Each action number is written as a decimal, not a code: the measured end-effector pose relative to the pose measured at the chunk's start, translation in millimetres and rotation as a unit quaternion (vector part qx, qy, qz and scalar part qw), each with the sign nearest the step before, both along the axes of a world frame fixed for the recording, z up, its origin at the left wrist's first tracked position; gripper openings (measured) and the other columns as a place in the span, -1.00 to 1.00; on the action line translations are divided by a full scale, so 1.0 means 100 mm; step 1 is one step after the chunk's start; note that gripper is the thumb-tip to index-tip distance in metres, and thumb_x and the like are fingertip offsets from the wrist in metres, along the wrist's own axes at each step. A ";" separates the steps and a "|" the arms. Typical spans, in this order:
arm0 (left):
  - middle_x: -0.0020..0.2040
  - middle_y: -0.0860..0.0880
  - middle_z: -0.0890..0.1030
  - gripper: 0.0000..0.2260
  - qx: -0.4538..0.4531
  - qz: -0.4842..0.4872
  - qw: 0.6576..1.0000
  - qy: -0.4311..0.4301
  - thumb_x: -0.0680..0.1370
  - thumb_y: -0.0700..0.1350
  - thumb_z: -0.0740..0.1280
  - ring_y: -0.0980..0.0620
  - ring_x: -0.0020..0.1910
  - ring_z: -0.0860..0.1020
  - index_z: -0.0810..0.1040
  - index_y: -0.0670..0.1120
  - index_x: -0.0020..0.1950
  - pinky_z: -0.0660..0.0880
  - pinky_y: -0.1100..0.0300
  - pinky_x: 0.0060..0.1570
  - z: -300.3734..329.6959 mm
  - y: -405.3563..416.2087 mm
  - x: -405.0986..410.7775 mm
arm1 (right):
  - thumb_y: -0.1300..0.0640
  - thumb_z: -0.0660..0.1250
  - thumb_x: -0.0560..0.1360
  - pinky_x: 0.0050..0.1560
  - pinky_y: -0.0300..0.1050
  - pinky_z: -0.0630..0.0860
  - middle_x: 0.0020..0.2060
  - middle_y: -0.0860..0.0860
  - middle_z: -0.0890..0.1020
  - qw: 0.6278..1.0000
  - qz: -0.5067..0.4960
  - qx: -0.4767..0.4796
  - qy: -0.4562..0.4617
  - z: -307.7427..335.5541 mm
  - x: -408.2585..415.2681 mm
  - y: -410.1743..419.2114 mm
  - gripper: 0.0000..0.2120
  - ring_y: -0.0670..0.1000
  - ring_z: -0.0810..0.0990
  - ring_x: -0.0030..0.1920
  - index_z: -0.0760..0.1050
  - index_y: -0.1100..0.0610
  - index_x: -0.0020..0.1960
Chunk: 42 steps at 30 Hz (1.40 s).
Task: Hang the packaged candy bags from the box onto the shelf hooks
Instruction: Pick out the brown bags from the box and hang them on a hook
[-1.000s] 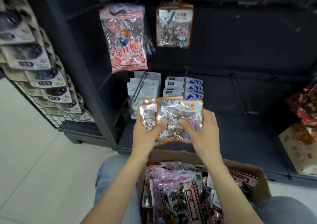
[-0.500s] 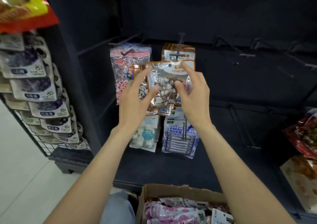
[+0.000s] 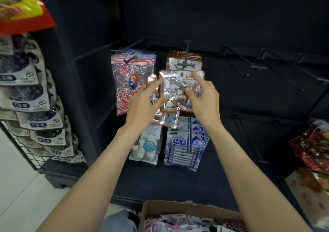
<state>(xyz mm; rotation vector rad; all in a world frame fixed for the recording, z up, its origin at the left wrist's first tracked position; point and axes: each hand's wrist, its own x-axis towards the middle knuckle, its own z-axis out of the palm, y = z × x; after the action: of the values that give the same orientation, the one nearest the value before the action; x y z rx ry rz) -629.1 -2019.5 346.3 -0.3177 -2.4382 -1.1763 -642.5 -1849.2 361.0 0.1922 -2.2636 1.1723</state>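
Both hands hold up a small stack of orange-edged clear stone candy bags [image 3: 175, 91] in front of the shelf. My left hand [image 3: 145, 105] grips the stack's left side, and my right hand [image 3: 203, 98] pinches the front bag, index finger near its top. The front bag's hang hole sits just below the tip of a black hook [image 3: 186, 57] that carries matching stone candy bags [image 3: 185, 61]. The cardboard box [image 3: 178, 208] with more candy bags lies below, near my knees.
A red-and-white candy bag [image 3: 131, 78] hangs left of the hook. White bags [image 3: 146, 142] and blue-white bags [image 3: 185, 148] hang on lower hooks. Bare hooks [image 3: 245, 66] stick out to the right. A wire rack of pouches [image 3: 32, 107] stands left; red packets [image 3: 313, 146] right.
Both hands have raised the stone candy bags from above the box up to the upper hook. In the last half second the front bag has edged closer to the hook's tip.
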 end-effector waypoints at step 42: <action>0.25 0.37 0.32 -0.38 0.201 -0.108 0.974 0.014 0.45 -0.18 0.46 0.57 0.17 0.30 0.28 0.09 0.43 0.28 0.60 0.11 -0.04 0.11 0.03 | 0.23 0.40 0.49 0.17 0.02 0.56 0.19 -0.04 0.58 0.981 0.123 -0.142 -0.056 -0.19 0.27 0.06 -0.23 -0.09 0.60 0.12 0.06 -0.22 0.49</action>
<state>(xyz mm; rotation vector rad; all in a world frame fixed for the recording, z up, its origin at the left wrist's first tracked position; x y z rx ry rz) -625.9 -2008.7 342.4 -0.4782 -2.1141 -1.7077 -615.6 -1843.6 342.4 0.3086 -2.1799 1.6574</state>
